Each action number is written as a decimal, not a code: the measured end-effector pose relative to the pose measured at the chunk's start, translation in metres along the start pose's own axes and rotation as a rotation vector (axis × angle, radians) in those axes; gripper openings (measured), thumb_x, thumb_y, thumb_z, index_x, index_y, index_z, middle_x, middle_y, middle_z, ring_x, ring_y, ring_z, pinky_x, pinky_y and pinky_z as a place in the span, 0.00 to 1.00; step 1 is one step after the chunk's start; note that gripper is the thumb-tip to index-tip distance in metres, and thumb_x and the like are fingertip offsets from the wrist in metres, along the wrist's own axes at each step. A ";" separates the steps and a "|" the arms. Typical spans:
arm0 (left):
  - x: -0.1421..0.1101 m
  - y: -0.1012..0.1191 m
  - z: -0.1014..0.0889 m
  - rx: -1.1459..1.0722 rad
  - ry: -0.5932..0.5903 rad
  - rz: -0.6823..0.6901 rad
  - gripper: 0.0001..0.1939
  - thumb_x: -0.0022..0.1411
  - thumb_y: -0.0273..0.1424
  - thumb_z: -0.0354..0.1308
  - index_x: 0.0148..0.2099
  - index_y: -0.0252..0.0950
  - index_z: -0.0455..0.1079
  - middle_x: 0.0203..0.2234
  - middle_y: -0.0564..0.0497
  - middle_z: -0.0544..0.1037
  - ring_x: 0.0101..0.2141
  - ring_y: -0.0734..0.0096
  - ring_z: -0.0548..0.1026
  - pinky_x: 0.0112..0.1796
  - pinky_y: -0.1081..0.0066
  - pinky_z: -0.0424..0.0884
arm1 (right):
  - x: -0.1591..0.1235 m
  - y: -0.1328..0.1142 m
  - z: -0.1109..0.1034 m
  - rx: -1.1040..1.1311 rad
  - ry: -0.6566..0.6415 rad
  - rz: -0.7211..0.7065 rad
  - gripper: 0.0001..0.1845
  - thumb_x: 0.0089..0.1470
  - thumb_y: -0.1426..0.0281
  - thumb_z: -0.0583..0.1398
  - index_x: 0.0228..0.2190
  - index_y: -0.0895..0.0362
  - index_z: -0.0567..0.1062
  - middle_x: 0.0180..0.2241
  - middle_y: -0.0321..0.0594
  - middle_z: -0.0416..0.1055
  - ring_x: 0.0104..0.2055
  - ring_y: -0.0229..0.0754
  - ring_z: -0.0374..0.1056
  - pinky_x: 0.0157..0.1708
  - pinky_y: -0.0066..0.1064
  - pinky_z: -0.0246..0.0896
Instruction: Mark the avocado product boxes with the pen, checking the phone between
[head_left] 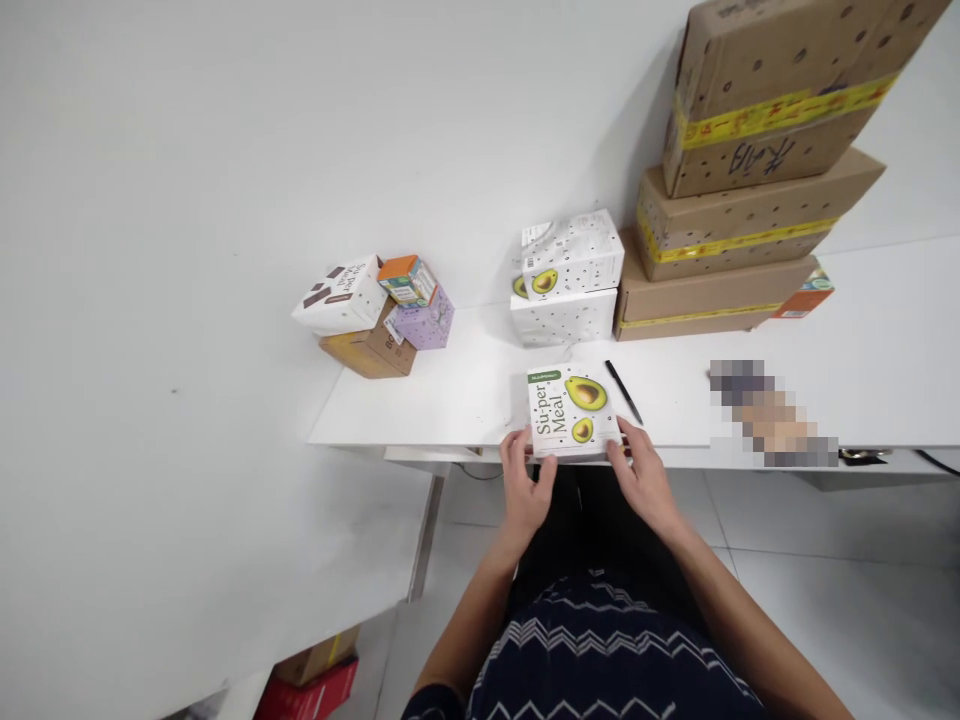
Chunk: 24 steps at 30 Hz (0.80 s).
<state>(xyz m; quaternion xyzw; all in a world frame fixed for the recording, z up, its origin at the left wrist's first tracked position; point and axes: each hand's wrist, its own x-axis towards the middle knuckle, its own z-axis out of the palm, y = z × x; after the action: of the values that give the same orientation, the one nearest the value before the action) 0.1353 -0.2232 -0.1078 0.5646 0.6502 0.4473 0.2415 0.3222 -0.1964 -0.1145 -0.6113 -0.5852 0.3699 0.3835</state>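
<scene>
A white box (562, 410) printed with avocados and the words "Su-per Meal" lies at the front edge of the white desk, between my two hands. My left hand (527, 480) grips its left front corner, thumb on the near edge. On the opposite side, my right hand (639, 468) holds the right front corner the same way. Some fingertips of both hands are hidden behind the box. Just right of the box, a black pen (623, 391) rests on the desk.
Behind are two stacked white boxes (570, 255) against the wall, beside a tall stack of taped cardboard boxes (720, 290). Several small cartons (375, 340) are piled at the left end of the desk (465, 400). A blurred patch (772, 412) covers something on the right.
</scene>
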 end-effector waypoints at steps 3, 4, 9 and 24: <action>0.004 -0.011 0.009 -0.266 -0.018 -0.230 0.23 0.64 0.47 0.51 0.56 0.40 0.65 0.53 0.42 0.70 0.51 0.60 0.71 0.49 0.61 0.70 | -0.001 0.005 -0.006 0.020 0.004 0.007 0.28 0.61 0.54 0.51 0.58 0.54 0.65 0.55 0.51 0.64 0.48 0.50 0.68 0.45 0.45 0.69; 0.005 -0.014 0.012 -0.322 -0.031 -0.292 0.24 0.64 0.48 0.51 0.56 0.41 0.65 0.54 0.43 0.71 0.50 0.60 0.71 0.47 0.62 0.71 | -0.001 0.007 -0.005 0.015 0.008 -0.006 0.28 0.61 0.54 0.50 0.58 0.53 0.65 0.56 0.51 0.64 0.50 0.50 0.68 0.46 0.46 0.68; 0.003 -0.023 0.020 -0.495 -0.077 -0.466 0.32 0.60 0.54 0.54 0.60 0.42 0.62 0.56 0.43 0.70 0.49 0.60 0.73 0.40 0.66 0.74 | 0.000 0.013 0.006 -0.048 0.081 -0.096 0.27 0.63 0.56 0.48 0.59 0.55 0.63 0.56 0.52 0.63 0.57 0.52 0.61 0.54 0.49 0.61; 0.020 -0.006 0.003 -0.746 -0.046 -0.569 0.32 0.55 0.46 0.63 0.59 0.42 0.62 0.52 0.43 0.72 0.46 0.59 0.76 0.38 0.64 0.78 | 0.005 0.006 0.000 0.032 -0.015 -0.100 0.25 0.63 0.55 0.49 0.55 0.54 0.69 0.53 0.49 0.69 0.55 0.50 0.66 0.53 0.46 0.63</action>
<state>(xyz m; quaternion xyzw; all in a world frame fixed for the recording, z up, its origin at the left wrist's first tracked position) 0.1297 -0.2030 -0.1100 0.2483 0.5686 0.5539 0.5552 0.3250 -0.1916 -0.1197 -0.5724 -0.6118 0.3640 0.4068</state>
